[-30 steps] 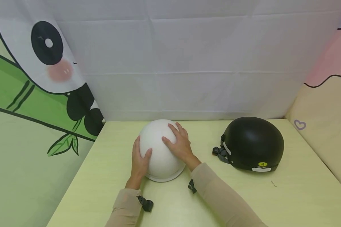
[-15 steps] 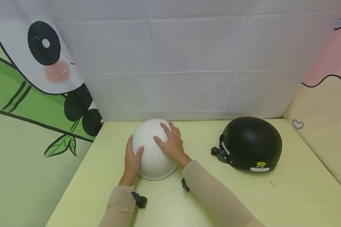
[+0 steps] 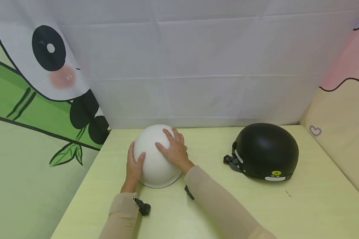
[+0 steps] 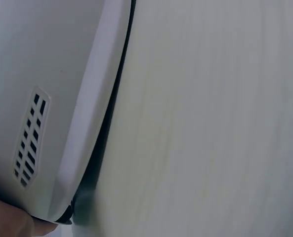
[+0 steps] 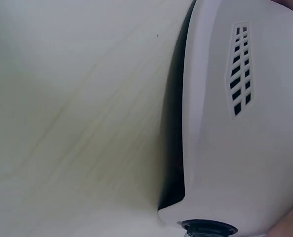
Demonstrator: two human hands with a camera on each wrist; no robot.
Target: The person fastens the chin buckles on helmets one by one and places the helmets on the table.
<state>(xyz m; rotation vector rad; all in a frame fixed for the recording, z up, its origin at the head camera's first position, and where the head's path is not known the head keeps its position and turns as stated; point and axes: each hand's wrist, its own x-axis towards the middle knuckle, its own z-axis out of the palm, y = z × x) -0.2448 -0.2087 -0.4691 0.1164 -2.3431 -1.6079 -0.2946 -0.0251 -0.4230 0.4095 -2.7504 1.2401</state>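
Toward the left of the table, a white helmet sits with its smooth dome up. My left hand grips its left side, thumb on the near face. Across the upper right of the dome, my right hand holds it with spread, curved fingers. Close up in the left wrist view, the helmet shows a slotted vent and a pale rim over the table. The right wrist view has the helmet with another slotted vent and a dark round fitting at the bottom. The undersides of both hands are hidden.
A matte black helmet with a yellow sticker rests on the right of the pale table. A white cloth wall closes off the back. Printed panels flank the table on both sides.
Both hands and the white helmet have moved left across the table and slightly toward the back. Their hold looks the same. The black helmet has stayed in place.
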